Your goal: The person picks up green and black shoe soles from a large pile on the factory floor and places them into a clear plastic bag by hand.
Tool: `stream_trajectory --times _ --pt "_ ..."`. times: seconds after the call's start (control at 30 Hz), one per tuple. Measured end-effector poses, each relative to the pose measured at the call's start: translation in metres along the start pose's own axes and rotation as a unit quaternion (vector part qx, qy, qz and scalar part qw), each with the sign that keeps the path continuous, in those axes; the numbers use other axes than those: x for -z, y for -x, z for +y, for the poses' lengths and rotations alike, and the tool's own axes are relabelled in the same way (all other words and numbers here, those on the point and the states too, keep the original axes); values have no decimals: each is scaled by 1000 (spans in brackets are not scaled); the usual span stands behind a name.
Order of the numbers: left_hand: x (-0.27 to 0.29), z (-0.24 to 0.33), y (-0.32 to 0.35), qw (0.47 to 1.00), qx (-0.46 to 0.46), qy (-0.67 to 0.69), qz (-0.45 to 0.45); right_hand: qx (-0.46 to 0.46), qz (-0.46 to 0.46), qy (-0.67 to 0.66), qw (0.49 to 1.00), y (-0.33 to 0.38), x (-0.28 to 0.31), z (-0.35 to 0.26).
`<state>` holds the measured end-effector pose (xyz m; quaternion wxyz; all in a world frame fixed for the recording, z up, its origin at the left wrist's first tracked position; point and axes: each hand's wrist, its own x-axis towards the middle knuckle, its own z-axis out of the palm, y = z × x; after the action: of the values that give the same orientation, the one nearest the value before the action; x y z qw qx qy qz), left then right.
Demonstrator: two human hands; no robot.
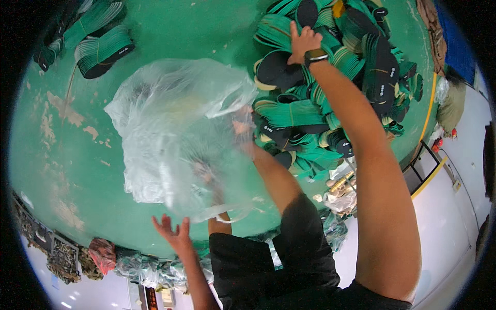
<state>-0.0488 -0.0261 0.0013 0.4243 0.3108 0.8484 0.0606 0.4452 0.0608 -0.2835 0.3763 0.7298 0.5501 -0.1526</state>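
Observation:
My right hand (pixel 304 44), with a watch (pixel 315 55) on its wrist, reaches onto a large pile of shoe insoles. Its index finger stretches out, the thumb is apart, and the other fingers are bent. Beneath and around it are green-edged insole bundles (pixel 292 112) and a dark insole (pixel 279 70); I cannot make out a firm grip. My left hand (pixel 174 233) hangs with fingers spread, holding nothing, just below a big clear plastic bag (pixel 155 150). The bag is puffed up, partly blurred, and covers parts of my lower legs and feet.
More insole bundles (pixel 103 50) lie at the far left on the worn green floor (pixel 67 155). Filled plastic bags (pixel 142 268) and a red bag (pixel 102 254) line the near edge. A black and yellow frame (pixel 428 173) stands at right.

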Motion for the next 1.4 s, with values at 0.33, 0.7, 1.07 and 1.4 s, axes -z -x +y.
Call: stream_trajectory --times 0.33,0.7,1.07,1.4 --pt "-48 -111 26 991 76 70 -79 -76 -30 -433 898 178 23 8" --pt "-145 -181 -34 968 -134 133 -165 155 -194 -521 817 291 70 -206" --pt "1 -139 -32 967 -78 226 -92 97 -194 -408 887 326 102 -226" --pt "77 -104 -18 903 -12 385 -189 365 30 -298 881 293 203 -306"
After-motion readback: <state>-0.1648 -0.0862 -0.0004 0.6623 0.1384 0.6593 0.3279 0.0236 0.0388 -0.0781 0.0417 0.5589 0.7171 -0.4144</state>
